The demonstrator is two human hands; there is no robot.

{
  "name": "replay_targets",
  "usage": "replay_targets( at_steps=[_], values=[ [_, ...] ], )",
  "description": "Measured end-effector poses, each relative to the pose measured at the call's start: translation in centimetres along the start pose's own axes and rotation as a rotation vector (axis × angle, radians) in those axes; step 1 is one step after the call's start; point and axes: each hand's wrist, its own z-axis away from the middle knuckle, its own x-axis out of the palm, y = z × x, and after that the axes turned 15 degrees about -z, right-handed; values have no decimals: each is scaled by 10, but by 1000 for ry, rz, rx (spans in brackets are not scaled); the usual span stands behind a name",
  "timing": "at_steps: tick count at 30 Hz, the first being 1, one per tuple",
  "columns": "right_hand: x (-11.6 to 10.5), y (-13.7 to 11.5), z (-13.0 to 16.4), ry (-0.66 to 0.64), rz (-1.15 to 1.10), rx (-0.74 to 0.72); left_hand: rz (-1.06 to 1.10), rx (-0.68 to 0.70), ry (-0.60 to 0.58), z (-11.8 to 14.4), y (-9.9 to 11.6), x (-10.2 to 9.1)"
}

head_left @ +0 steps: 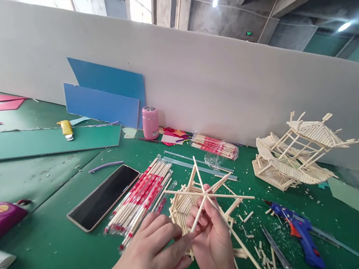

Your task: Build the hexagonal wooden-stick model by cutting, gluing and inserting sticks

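Green felt table (pixel 52 232), both hands (pixel 183 246) pinching spoked wooden-stick frame (pixel 202 195)

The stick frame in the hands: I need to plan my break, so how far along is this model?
Done: a finished stick pavilion stands by the wall. In hand: both hands, left and right, hold a star-shaped stick frame over a partly built base. Left: the bundle of sticks is unused, offcuts litter the mat, and the glue gun lies aside. Seemingly well short of done.
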Motion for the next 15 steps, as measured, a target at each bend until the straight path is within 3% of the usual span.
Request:
replay_targets(
  at_steps=[15],
  values=[
    [-6,2,-2,-20,-50,6,4,-11,38,3,0,6]
  ],
)
